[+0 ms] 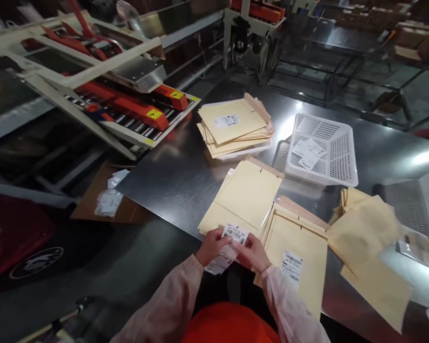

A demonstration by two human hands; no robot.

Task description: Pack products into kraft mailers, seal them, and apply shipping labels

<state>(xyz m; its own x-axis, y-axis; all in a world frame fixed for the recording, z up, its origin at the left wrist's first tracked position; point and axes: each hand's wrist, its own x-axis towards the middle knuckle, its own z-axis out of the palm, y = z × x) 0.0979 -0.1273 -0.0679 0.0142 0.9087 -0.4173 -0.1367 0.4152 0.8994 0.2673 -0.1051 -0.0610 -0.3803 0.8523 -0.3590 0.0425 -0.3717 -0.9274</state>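
Both my hands pinch a small bundle of white printed labels point(235, 233) with barcodes, held at the table's near edge. My left hand point(211, 246) grips its left side, thumb on top. On the right side, my right hand point(253, 254) has its fingers closed on the same labels. Just beyond them lies a pile of yellow envelopes point(248, 190), its top one showing no label. Right of my hands is another pile of envelopes point(309, 238), whose top one bears a white barcode label point(292, 267). The underside of the bundle is hidden.
More labelled envelopes point(232, 119) are stacked on a white basket farther back. A white perforated basket point(346, 152) holds some paper slips. Loose envelopes point(372, 233) lie at the right. A roller machine point(128, 105) stands left, above a cardboard box point(93, 200) on the floor.
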